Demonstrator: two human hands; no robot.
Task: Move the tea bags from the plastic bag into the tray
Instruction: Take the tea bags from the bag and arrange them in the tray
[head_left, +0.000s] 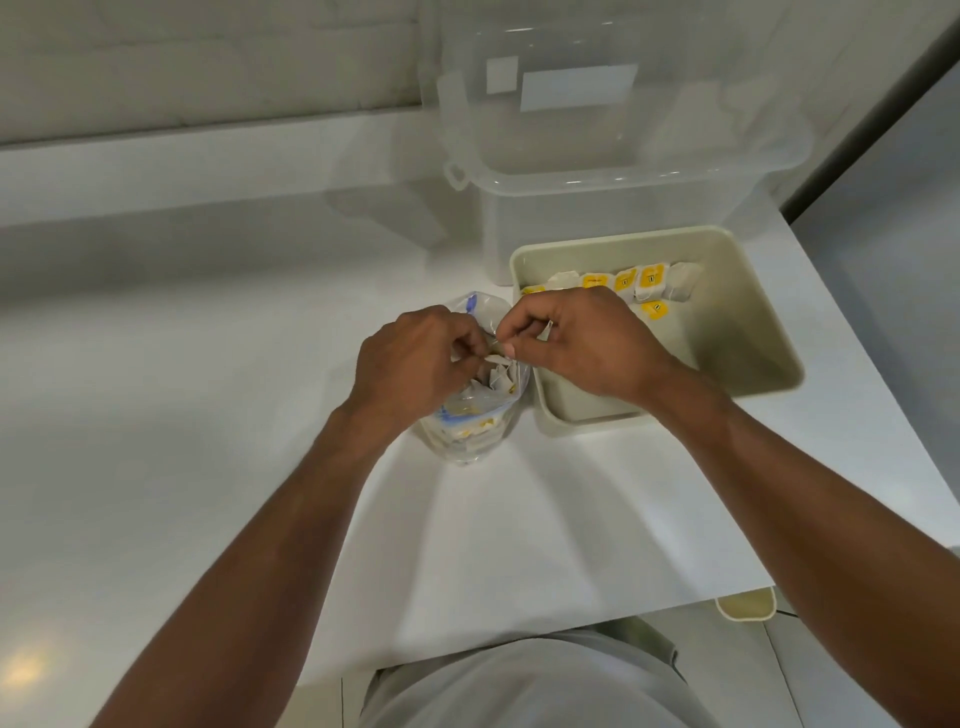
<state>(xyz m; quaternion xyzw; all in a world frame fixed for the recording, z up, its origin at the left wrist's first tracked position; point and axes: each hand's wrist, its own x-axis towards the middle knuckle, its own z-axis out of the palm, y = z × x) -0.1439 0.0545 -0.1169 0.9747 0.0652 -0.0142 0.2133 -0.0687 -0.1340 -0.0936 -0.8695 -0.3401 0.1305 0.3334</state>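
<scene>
Crinkled clear plastic bag (475, 415) is stood upright on glossy white table (208, 415), touching cream rounded-rectangular tray (753, 322). One white paper tea bag (496, 358) is pinched just above the bag's open mouth between curled fingertips of left hand (410, 358) and right hand (582, 348). Yellow-tagged tea bags (623, 283) are rowed along the tray's far wall.

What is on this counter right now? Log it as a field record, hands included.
surface: white countertop
source: clear plastic zip bag, upright, tea bags inside
destination: beige rectangular plastic tray, right of the bag
in tray: yellow-tagged tea bags, row along far wall
left hand: fingers pinch a white tea bag at the bag's mouth
right hand: pinches the same tea bag
behind: clear plastic storage bin
</scene>
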